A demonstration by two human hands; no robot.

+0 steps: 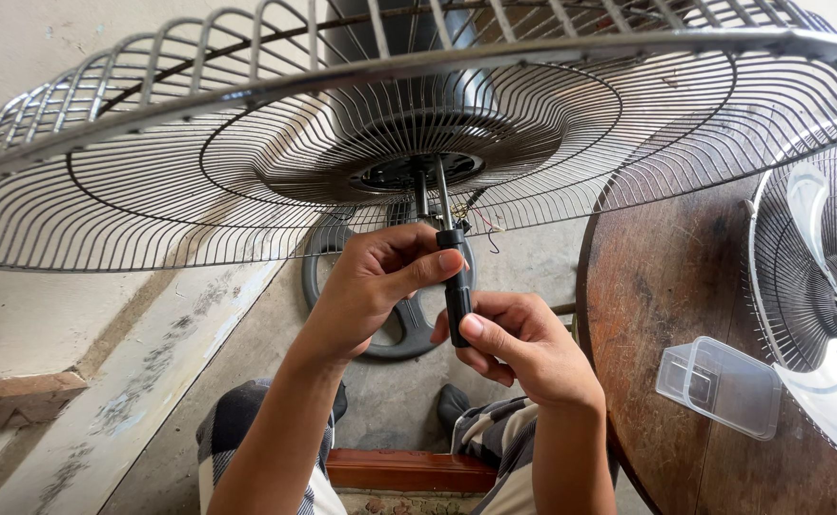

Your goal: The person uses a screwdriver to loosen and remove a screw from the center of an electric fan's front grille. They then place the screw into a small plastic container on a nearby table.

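A large grey wire fan guard (247,162) fills the upper view, tilted flat above my lap. A screwdriver with a black handle (457,296) points up, its metal shaft reaching the guard's centre hub (418,172). My left hand (376,281) wraps the top of the handle, thumb across it. My right hand (519,343) grips the lower end of the handle from the right. Behind the hub, the dark motor housing (409,38) shows through the wires.
A round brown wooden table (685,286) stands at right, carrying a clear plastic box (719,386) and a second fan with white blades (819,286). A dark round fan base (399,329) lies on the concrete floor below. A pale wall runs along the left.
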